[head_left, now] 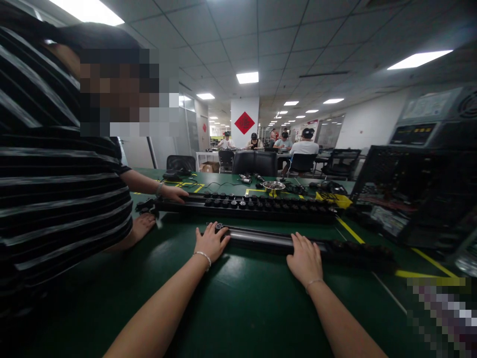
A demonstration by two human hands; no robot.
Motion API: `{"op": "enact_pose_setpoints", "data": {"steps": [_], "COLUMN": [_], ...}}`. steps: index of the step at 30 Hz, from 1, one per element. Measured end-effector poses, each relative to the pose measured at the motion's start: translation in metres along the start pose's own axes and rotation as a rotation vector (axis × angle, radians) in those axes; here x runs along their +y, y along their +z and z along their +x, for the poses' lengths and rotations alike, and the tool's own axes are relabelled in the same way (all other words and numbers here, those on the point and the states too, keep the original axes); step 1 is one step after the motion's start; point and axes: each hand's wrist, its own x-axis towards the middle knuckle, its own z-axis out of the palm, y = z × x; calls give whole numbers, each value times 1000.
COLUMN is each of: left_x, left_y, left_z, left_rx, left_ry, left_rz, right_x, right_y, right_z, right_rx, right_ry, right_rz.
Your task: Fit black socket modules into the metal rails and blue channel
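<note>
A long black rail [261, 237] with a shiny, smooth top face lies across the bench in front of me. My left hand [209, 244] grips it near its left end, fingers over the top beside a small round black piece [219, 226]. Farther along, my right hand [306, 258] holds the rail with its fingers draped over the far edge. Dark lumpy parts, blurred, sit on the rail's right end [361, 251]. Just behind lies a second long black rail [246, 211] topped with rows of small black wheels [261, 202].
At left, a person in a striped shirt [63, 199] leans in, one hand [175, 194] on the rear rail. An opened computer case [395, 194] stands at right near a yellow tray [337, 200]. A metal bowl [274, 185] and cables sit farther back on the green bench [238, 308].
</note>
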Motion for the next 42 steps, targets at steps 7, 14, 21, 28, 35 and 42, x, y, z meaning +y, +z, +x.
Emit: {"op": "enact_pose_setpoints", "data": {"steps": [7,14,21,28,35,42], "left_x": [-20,-38,-50,-83,-123,-156], "left_y": [1,1,-1,-4,-7,-6], "left_z": [2,5,6,9,-2,-8], "left_rx": [-14,-7,32,57,33,-51], "left_ry": [-36,-5,-44,-148,-246,-374], "left_rz": [-23,-71,-51,-12,16,67], "right_x": [1,2,2,2,0,1], "right_y": [1,1,4,3,3,2], "right_z": [0,1,1,1,0,0], "right_rx": [6,-5,-5,-15,-1,-4], "right_ry": [-7,-11,-10,-3,3,-2], "right_rz": [-14,-29,-27,-24,-22,-25]}}
